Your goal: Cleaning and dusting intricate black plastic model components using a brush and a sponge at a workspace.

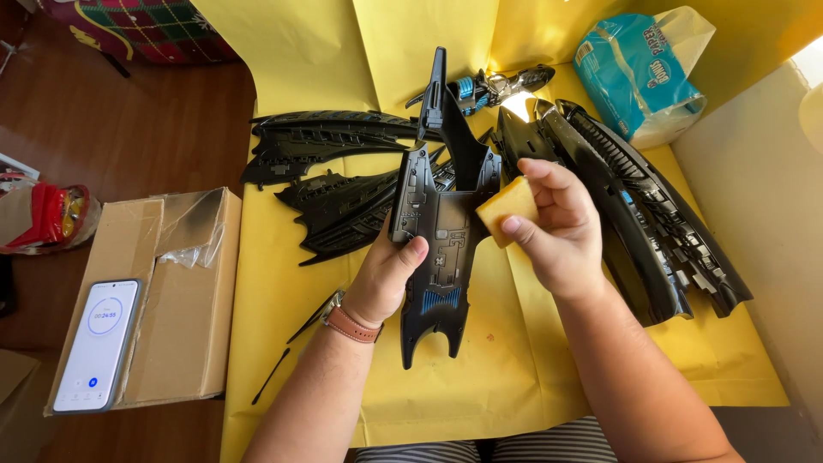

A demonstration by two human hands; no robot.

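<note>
Striped lap [480, 450] is seen at the bottom edge, yellow paper [514, 377] spread above it. The black hull [441, 249] is gripped mid-body by the left hand [386, 274], thumb clamped on top, probably so it's kept steady. A yellow sponge [507, 208] is pinched in the right hand [557, 227] fingertips, pressed against the hull's edge; wings [334, 171] are left behind.

A long black plastic model hull [439, 249] is held lengthwise above the yellow paper, a yellow sponge [507, 208] pressed on it.
</note>
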